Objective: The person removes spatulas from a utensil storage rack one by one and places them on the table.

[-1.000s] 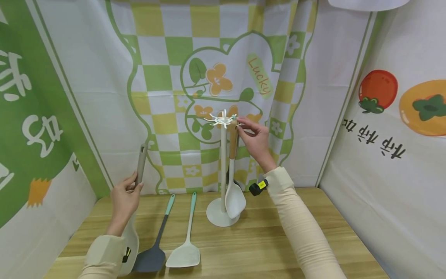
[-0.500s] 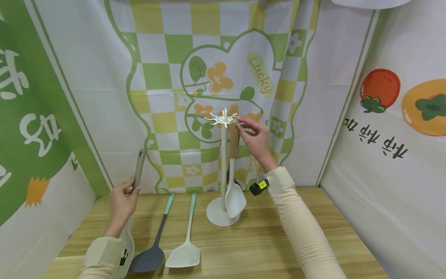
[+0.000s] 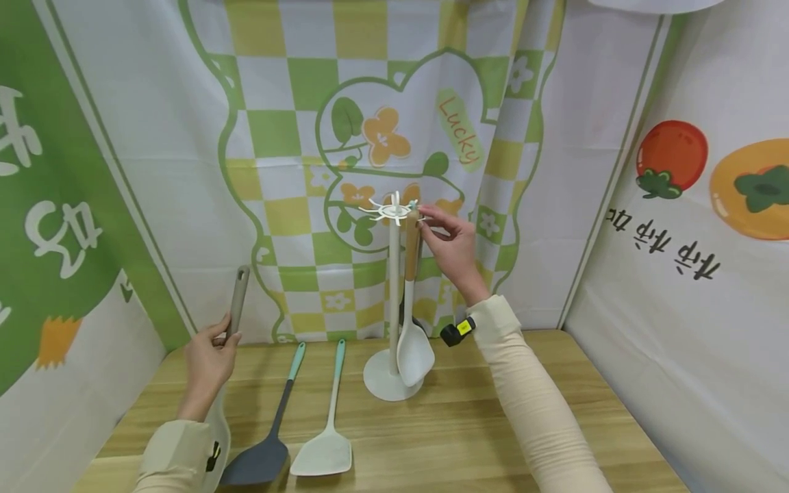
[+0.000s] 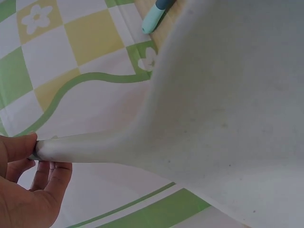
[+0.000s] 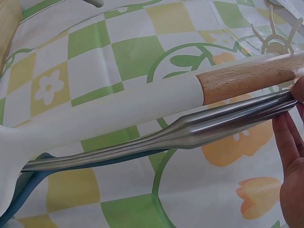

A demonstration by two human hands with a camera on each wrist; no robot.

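In the head view, my left hand (image 3: 209, 359) grips a spatula with a grey handle (image 3: 239, 294), held upright at the left. Its pale head (image 4: 228, 118) fills much of the left wrist view. At the top of a white utensil rack (image 3: 394, 294), my right hand (image 3: 453, 250) pinches the handle end of a steel-handled utensil (image 5: 190, 130). That utensil's head is mostly hidden behind a white spatula (image 3: 416, 352) with a wooden handle, which hangs at the rack, close to my right fingers. The rack's top ring carries several hooks.
A dark grey turner (image 3: 261, 459) and a pale turner (image 3: 323, 452), both with mint handle ends, lie on the wooden table (image 3: 481, 424) left of the rack. A patterned curtain (image 3: 277, 205) hangs behind the table. White printed cloth (image 3: 666, 329) hangs at the right.
My left hand has moved left and slightly down, taking the grey-handled spatula along. The right hand stays at the rack top, still pinching the steel-handled utensil.
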